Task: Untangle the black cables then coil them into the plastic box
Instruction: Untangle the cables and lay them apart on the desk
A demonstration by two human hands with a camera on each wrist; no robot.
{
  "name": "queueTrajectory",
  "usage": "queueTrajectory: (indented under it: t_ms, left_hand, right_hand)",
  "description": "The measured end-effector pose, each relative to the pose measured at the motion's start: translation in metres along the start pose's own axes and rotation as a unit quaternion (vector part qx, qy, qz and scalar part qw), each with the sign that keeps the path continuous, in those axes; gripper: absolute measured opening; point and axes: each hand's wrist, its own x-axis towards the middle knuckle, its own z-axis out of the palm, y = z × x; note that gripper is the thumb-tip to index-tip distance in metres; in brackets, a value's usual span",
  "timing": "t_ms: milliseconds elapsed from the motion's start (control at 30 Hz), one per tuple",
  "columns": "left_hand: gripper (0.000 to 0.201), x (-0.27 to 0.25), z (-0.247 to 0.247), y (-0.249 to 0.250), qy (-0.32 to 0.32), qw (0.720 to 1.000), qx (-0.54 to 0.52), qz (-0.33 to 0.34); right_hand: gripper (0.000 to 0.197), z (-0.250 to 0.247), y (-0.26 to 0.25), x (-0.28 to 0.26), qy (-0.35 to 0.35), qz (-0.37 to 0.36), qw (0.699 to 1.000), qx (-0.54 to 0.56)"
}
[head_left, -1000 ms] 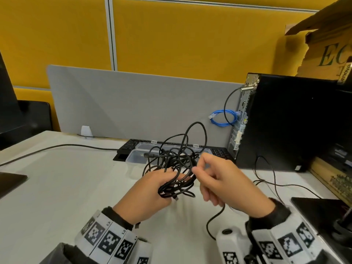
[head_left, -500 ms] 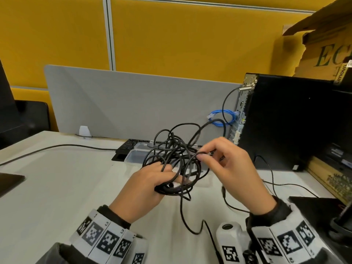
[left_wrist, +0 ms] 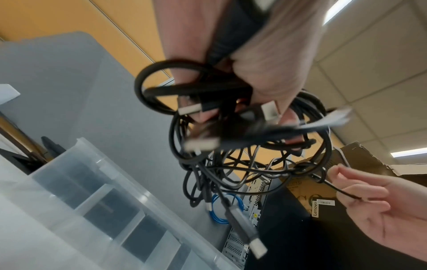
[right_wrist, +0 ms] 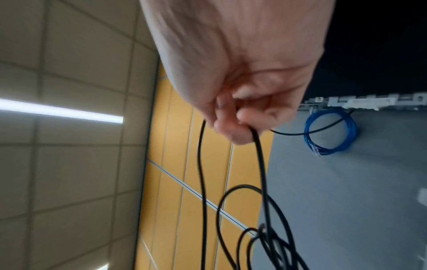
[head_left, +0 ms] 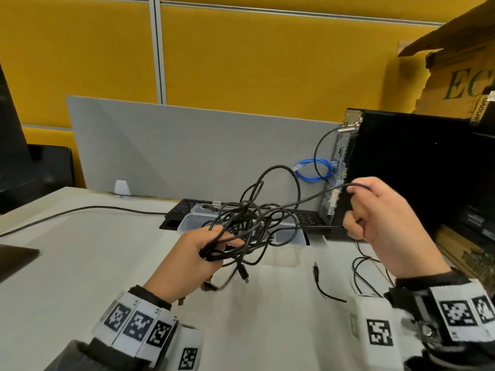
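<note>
A tangle of black cables hangs above the white desk, in front of the clear plastic box. My left hand grips the lower part of the tangle, fingers curled round several strands and plugs. My right hand is out to the right, in front of the computer tower, and pinches one thin black strand that runs taut from the tangle. Loose plug ends dangle under my left hand. Another plug end lies on the desk.
A black computer tower stands at the right with a blue cable coil at its back. A black keyboard lies behind the box, before a grey divider. Cardboard boxes are at far right. A black cable crosses the desk at left.
My right hand has moved right and up, away from the tangle, drawing one strand out taut. My left hand keeps its grip on the bundle. A plug end now lies on the desk.
</note>
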Motion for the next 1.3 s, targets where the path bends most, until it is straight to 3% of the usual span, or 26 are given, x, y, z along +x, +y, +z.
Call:
queueTrajectory:
  t_ms: [133, 167, 233, 300, 367, 467, 567, 633, 733, 767, 833, 933, 1033, 1133, 1233, 1300]
  left_hand:
    - [0.072, 0.0, 0.002, 0.0, -0.015, 1.0, 0.024, -0.001]
    - [0.071, 0.001, 0.003, -0.001, -0.021, 0.999, 0.029, -0.003]
    - [0.067, 0.001, 0.003, -0.002, -0.024, 0.999, 0.035, -0.012]
    - [0.066, 0.001, 0.004, -0.004, -0.028, 0.998, 0.053, -0.015]
    - [0.065, 0.002, 0.005, -0.005, -0.041, 0.996, 0.075, -0.011]
    - [0.056, 0.002, 0.007, -0.007, -0.049, 0.994, 0.099, -0.001]
    - [0.045, 0.002, 0.009, -0.011, -0.052, 0.992, 0.117, 0.009]
    - [0.045, 0.002, 0.01, -0.011, -0.054, 0.991, 0.118, 0.012]
    - [0.043, 0.002, 0.01, -0.01, -0.057, 0.992, 0.107, 0.018]
    - [0.044, 0.002, 0.009, -0.01, -0.054, 0.993, 0.107, 0.023]
    - [0.044, 0.002, 0.009, -0.01, -0.054, 0.992, 0.108, 0.025]
    - [0.041, 0.002, 0.007, -0.009, -0.069, 0.992, 0.108, 0.022]
    - [0.049, 0.001, 0.002, -0.003, -0.069, 0.994, 0.088, 0.014]
    - [0.059, 0.0, 0.001, 0.003, -0.079, 0.996, 0.046, -0.011]
    - [0.057, -0.001, 0.005, 0.005, -0.097, 0.994, 0.038, -0.016]
    - [0.052, -0.001, 0.005, 0.004, -0.095, 0.995, 0.027, -0.033]
  right_hand:
    - [0.024, -0.001, 0.009, 0.005, 0.088, 0.05, 0.979, 0.18]
    - [0.025, -0.001, 0.011, 0.006, 0.088, 0.056, 0.982, 0.155]
    - [0.028, -0.001, 0.014, 0.007, 0.032, 0.062, 0.996, -0.057]
    - [0.025, 0.003, 0.017, 0.004, -0.067, 0.052, 0.954, -0.286]
    - [0.03, 0.007, 0.02, -0.001, -0.121, 0.017, 0.901, -0.416]
    - [0.063, 0.022, 0.018, -0.009, -0.105, -0.07, 0.843, -0.524]
    - [0.082, 0.04, 0.021, -0.015, -0.048, -0.213, 0.773, -0.595]
    - [0.078, 0.053, 0.026, -0.02, -0.053, -0.301, 0.729, -0.613]
    - [0.039, 0.061, 0.032, -0.021, -0.131, -0.382, 0.709, -0.579]
    - [0.031, 0.06, 0.031, -0.02, -0.149, -0.381, 0.711, -0.572]
    - [0.033, 0.053, 0.027, -0.017, -0.171, -0.354, 0.731, -0.557]
    - [0.044, 0.033, 0.016, -0.012, -0.14, -0.298, 0.82, -0.468]
    - [0.029, 0.008, 0.011, -0.001, 0.017, -0.248, 0.905, -0.345]
    - [0.029, -0.01, 0.019, 0.009, 0.157, -0.112, 0.966, -0.173]
    - [0.028, -0.019, 0.03, 0.019, 0.24, 0.0, 0.971, 0.001]
    - [0.027, -0.02, 0.036, 0.022, 0.261, 0.024, 0.965, 0.001]
